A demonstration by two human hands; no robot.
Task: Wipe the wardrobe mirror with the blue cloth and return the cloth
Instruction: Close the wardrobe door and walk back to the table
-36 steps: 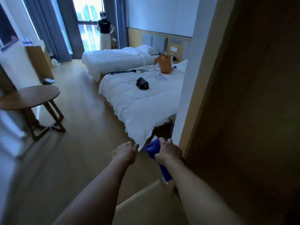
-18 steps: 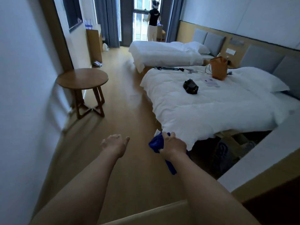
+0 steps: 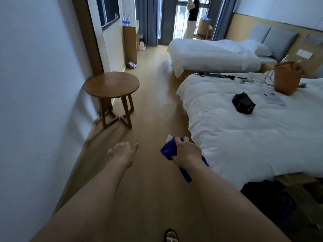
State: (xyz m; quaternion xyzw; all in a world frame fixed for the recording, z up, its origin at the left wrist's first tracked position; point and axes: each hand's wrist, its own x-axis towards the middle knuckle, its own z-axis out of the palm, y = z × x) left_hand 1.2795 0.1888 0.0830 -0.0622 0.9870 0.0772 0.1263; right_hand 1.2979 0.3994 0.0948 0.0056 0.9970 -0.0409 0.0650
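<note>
One blue cloth (image 3: 169, 149), right-hand (image 3: 187, 151) grip

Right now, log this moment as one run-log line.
right hand: grips blue cloth | left hand: open, empty | location: wood floor beside near bed | mirror: not in view

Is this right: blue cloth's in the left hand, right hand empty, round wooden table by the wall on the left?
Not quite: the hands are swapped. The head view shows the right hand gripping the blue cloth, while the left hand is empty. The round wooden table does stand by the wall on the left.
</note>
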